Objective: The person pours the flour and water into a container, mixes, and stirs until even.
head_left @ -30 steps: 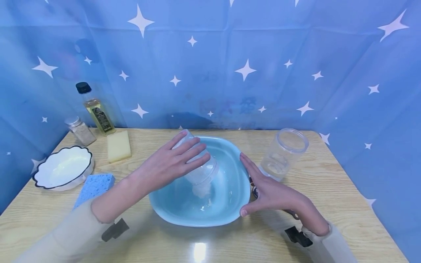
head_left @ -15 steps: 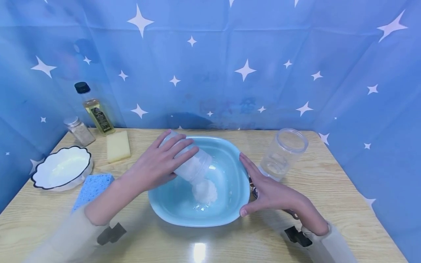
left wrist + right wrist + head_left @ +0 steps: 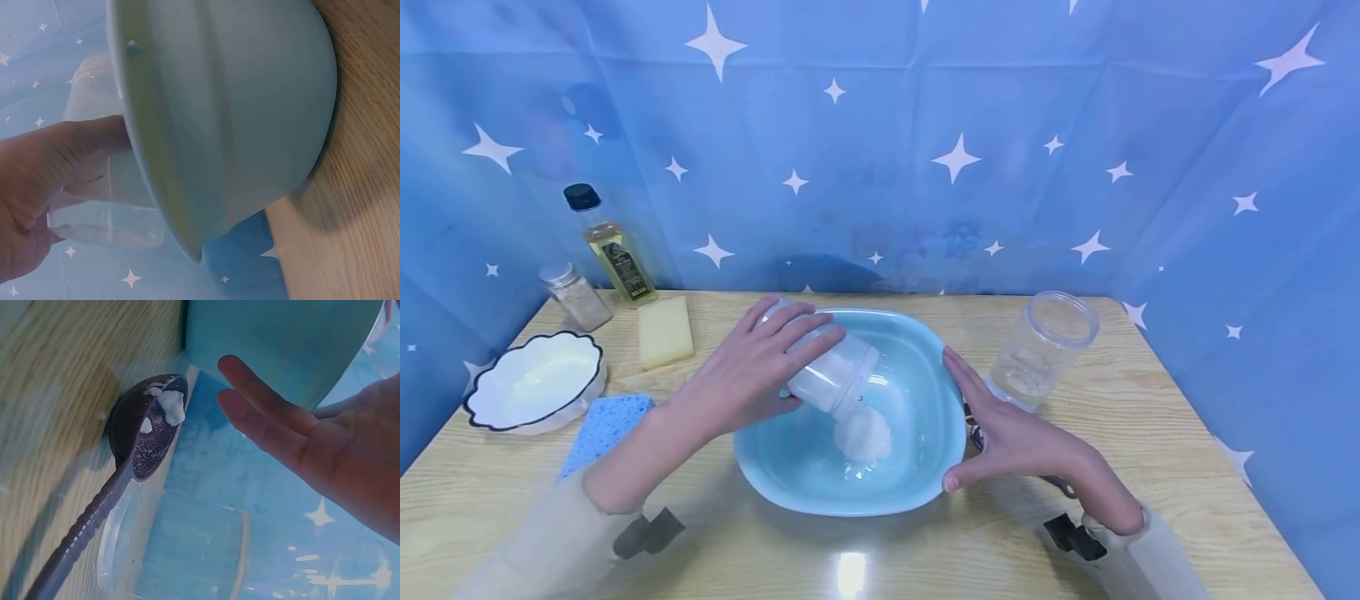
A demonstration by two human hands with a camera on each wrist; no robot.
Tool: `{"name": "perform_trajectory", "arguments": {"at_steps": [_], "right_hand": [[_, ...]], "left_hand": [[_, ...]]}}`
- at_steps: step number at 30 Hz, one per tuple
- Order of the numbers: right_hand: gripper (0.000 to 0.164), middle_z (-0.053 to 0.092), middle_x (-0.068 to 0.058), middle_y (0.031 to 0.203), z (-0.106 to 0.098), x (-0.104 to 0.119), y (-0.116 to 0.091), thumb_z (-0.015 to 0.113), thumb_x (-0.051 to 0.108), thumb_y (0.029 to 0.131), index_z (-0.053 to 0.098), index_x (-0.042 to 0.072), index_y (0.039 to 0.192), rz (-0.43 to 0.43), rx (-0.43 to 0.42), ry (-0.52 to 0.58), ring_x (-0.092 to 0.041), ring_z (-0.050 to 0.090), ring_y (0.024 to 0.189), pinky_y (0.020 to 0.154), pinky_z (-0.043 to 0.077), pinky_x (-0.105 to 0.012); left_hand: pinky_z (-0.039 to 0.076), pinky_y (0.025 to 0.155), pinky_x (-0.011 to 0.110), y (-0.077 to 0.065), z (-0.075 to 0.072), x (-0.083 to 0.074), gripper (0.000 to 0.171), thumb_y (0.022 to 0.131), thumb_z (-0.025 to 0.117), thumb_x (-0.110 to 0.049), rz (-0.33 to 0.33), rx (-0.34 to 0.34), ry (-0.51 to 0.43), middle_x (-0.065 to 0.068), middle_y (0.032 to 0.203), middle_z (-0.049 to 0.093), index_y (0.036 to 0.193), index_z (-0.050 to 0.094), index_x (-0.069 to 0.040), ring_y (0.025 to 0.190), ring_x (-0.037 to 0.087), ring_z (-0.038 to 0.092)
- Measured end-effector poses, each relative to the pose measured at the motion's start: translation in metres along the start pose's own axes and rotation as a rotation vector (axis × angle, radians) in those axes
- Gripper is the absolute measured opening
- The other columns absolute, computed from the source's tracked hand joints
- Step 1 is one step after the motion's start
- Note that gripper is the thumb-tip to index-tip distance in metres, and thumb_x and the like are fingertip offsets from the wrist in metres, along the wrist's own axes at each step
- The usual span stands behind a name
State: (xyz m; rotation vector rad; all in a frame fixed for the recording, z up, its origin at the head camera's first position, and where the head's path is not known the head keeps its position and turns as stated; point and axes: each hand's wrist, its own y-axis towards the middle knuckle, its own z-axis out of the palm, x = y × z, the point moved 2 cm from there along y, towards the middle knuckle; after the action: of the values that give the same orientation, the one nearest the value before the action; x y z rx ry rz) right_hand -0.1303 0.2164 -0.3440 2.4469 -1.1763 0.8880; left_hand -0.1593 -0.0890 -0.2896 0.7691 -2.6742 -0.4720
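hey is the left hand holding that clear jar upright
No, the left hand holds the clear jar tilted, its mouth angled down toward the white powder in the blue basin.

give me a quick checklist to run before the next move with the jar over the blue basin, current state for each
1. Left hand has hold of the clear jar: ok, fingers wrapped round it.
2. Jar mouth is over the blue basin: ok, tipped down inside the rim.
3. White heap is inside the basin: ok, piled on its floor.
4. Right hand is at the basin's rim: ok; how firmly it steadies the basin, cannot tell.
5. Jar is fully emptied: cannot tell, its cloudy wall and the hand obscure the inside.
6. Dark spoon is clean: not ok, white lumps sit in its bowl.
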Motion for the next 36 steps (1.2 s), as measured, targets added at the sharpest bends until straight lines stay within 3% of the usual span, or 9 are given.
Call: {"name": "perform_trajectory", "arguments": {"at_steps": [10, 20, 29, 36], "right_hand": [[0.133, -0.014, -0.006, 0.153, 0.0, 0.0, 0.001, 0.081, 0.051, 0.061, -0.013, 0.016, 0.148, 0.003, 0.002, 0.001, -0.035, 0.012, 0.136, 0.103, 0.029, -0.054], [0.132, -0.011, -0.009, 0.154, 0.001, 0.001, 0.0, 0.082, 0.049, 0.061, -0.011, 0.016, 0.149, 0.013, -0.006, 0.02, -0.036, 0.015, 0.136, 0.101, 0.031, -0.054], [0.132, -0.011, -0.007, 0.154, 0.001, 0.002, 0.0, 0.082, 0.05, 0.061, -0.01, 0.015, 0.149, 0.012, -0.009, 0.017, -0.037, 0.015, 0.135, 0.101, 0.031, -0.055], [0.131, -0.012, -0.006, 0.154, 0.0, 0.002, -0.001, 0.082, 0.05, 0.062, -0.01, 0.015, 0.149, 0.007, -0.006, 0.021, -0.037, 0.016, 0.135, 0.101, 0.032, -0.054]], "left_hand": [[0.016, 0.111, 0.048, 0.004, 0.003, -0.007, 0.084, 0.059, 0.087, -0.021, 0.132, 0.005, 0.179, 0.01, 0.132, 0.05, 0.134, 0.048, -0.013, 0.125, 0.03, 0.04], [0.014, 0.112, 0.047, 0.007, 0.005, -0.011, 0.065, 0.072, 0.076, 0.0, 0.156, 0.015, 0.215, 0.009, 0.13, 0.051, 0.13, 0.049, -0.014, 0.124, 0.029, 0.041], [0.012, 0.112, 0.047, 0.008, 0.006, -0.011, 0.065, 0.074, 0.074, 0.0, 0.167, 0.035, 0.233, 0.009, 0.131, 0.05, 0.132, 0.049, -0.014, 0.126, 0.029, 0.039], [0.014, 0.111, 0.048, 0.007, 0.006, -0.009, 0.07, 0.07, 0.079, -0.007, 0.152, 0.024, 0.214, 0.01, 0.131, 0.05, 0.132, 0.048, -0.013, 0.124, 0.029, 0.04]]}}
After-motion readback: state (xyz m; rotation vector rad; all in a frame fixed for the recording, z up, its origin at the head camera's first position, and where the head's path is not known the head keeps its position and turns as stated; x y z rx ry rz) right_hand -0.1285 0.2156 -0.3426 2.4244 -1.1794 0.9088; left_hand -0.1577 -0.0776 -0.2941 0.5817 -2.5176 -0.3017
